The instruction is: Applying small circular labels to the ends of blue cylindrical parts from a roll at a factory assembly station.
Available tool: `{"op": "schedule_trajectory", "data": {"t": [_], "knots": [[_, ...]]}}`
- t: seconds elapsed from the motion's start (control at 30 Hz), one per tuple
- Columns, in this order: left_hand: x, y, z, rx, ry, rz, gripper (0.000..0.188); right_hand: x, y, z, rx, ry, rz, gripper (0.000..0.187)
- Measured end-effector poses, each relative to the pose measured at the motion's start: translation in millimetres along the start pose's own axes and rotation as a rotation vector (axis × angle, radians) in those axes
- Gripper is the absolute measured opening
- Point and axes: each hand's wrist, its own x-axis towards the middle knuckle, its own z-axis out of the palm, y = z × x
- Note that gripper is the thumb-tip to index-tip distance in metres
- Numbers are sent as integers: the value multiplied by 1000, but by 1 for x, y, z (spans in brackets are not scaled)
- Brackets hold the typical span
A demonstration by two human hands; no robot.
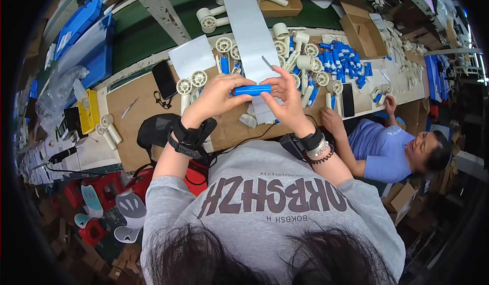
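Note:
A blue cylindrical battery (251, 90) is held level between my two hands above the worktable. Its left end is in the fingers and thumb of my left hand (216, 95). The fingertips and thumb of my right hand (287, 100) close on the other end. A thin grey pointed tool (267, 62) sticks out by the right index finger; whether that hand grips it I cannot tell. Beneath the hands a long pale strip (252, 30) runs away from me. Round cream plastic housings with handles (305, 62) lie just beyond my right hand.
Blue batteries (346, 63) are heaped at the right, near an open cardboard box (362, 35). A co-worker (384, 147) handles a cream part there. Left are a black phone (163, 80), a yellow tray (89, 112) and tweezers (129, 107). A dark cable (254, 141) crosses the near edge.

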Motion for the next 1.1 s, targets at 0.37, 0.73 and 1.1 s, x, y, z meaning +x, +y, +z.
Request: {"op": "schedule_trajectory", "data": {"t": [0.37,0.73,1.1], "knots": [[18,24,10,-152,430,67,32,-1,-6,-10,496,241,308,45],[31,42,42,-955,302,-170,31,3,-27,1,947,294,406,43],[50,53,16,-1330,350,-343,30,8,-38,-14,823,181,278,36]]}}
